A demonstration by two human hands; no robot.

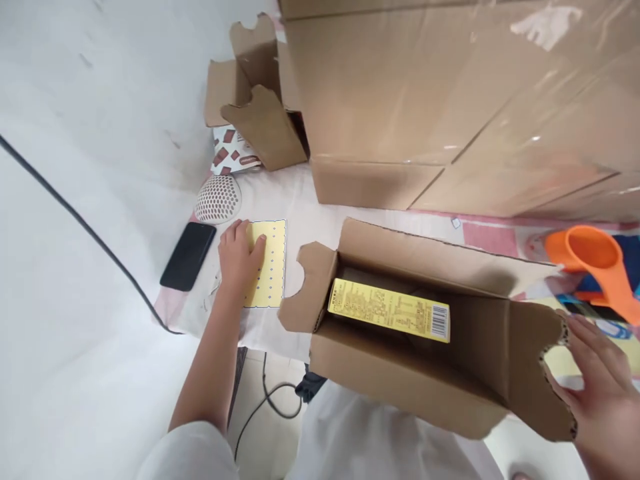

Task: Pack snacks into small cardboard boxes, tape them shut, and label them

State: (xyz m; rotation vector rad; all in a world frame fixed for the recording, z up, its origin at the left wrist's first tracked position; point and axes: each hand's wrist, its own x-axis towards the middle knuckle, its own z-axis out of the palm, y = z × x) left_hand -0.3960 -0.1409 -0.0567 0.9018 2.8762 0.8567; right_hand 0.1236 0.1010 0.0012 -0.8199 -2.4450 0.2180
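Observation:
My left hand (pixel 239 257) rests with spread fingers on a flat yellow card (pixel 273 267) with wavy edges and small dots. In front of my body, an open cardboard box (pixel 400 377) overhangs the table's near edge. Inside it lies a narrow yellow carton (pixel 390 310) with printed text and a barcode. At the box's right end, my right hand (pixel 603 373) grips the notched flap, with the thumb partly behind it.
A black phone (pixel 188 257) and a white perforated dome (pixel 219 199) lie left. Behind stand a small open box (pixel 270 127) over a patterned packet (pixel 233 150), and large taped cartons (pixel 370 100). An orange scoop (pixel 595 250) sits right. A black cable (pixel 80 217) crosses the wall.

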